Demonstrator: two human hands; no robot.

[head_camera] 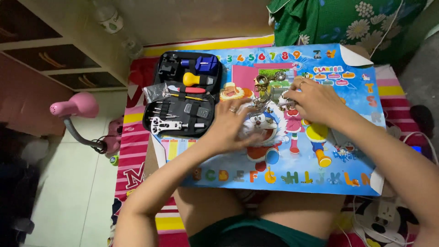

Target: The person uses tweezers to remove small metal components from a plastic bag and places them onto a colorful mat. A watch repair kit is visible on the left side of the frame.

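Note:
My left hand point(233, 124) rests on a colourful cartoon mat point(292, 151), fingers reaching toward a metal watch bracelet point(261, 101) lying between both hands. My right hand point(314, 100) lies just right of it, fingertips touching the metal links near the watch; the image is too blurred to tell how firm the grip is. Another shiny metal watch piece point(267, 81) lies just beyond the hands on the mat.
An open black tool case point(185, 93) with a yellow-handled tool, red screwdriver and metal tools lies at the mat's left. A pink desk lamp point(75, 110) stands to the left on the floor. Green flowered fabric point(347, 20) is behind. Wooden drawers point(50, 59) are far left.

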